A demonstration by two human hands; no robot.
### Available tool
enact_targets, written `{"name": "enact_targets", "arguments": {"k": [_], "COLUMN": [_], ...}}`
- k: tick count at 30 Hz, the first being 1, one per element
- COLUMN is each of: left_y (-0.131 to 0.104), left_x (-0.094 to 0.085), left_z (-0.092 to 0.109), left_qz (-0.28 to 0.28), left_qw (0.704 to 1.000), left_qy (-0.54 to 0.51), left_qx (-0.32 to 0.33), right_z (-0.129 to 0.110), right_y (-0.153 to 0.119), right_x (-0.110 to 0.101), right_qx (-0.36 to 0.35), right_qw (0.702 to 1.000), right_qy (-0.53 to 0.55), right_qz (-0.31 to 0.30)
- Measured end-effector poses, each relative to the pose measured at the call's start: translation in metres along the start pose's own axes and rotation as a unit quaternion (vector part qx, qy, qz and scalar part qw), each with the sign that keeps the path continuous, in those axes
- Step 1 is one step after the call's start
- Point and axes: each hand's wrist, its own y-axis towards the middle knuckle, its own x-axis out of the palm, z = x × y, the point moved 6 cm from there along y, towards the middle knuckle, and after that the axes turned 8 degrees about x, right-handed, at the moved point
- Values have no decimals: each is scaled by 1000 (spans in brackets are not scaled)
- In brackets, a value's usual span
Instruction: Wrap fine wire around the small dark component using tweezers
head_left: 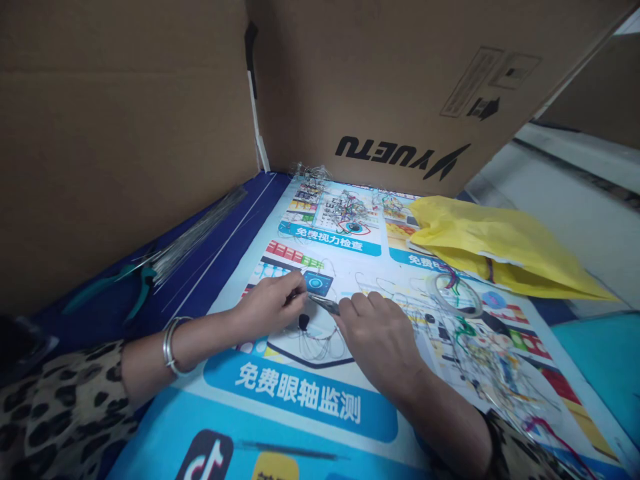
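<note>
Over the printed sheet, my right hand (377,337) is closed around a pair of pliers (324,304). Their pointed metal jaws reach left to the fingertips of my left hand, and their handles are hidden in my palm. My left hand (273,300), with silver bangles at the wrist, is closed in a pinch on thin wire at the jaw tip. The wire is mostly covered by the fingers. Just below the two hands, loops of fine wire (316,345) lie on the sheet.
Cardboard walls (360,87) stand behind and at the left. Teal-handled pliers (145,293) lie beside a bundle of straight wires (195,233). A yellow bag (500,243), a clear roll of tape (475,300) and tangled wires (350,208) rest on the printed sheet (165,433).
</note>
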Motion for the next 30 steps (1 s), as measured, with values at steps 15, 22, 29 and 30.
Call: {"name": "enact_targets", "arguments": {"k": [15, 22, 29, 30], "left_y": [-2, -6, -9, -9], "left_x": [-1, 0, -2, -2], "left_z": [7, 7, 13, 14], "left_qz": [14, 39, 54, 56], "left_qw": [997, 989, 983, 982], "left_qy": [25, 87, 109, 110], "left_qx": [75, 113, 136, 141], "right_z": [17, 9, -1, -1], "right_y": [6, -14, -21, -21], "right_x": [4, 25, 40, 41], "right_qx": [101, 235, 253, 255], "right_qw": [975, 645, 550, 546], "right_qy": [142, 594, 662, 663], "right_qz": [-139, -419, -442, -444]}}
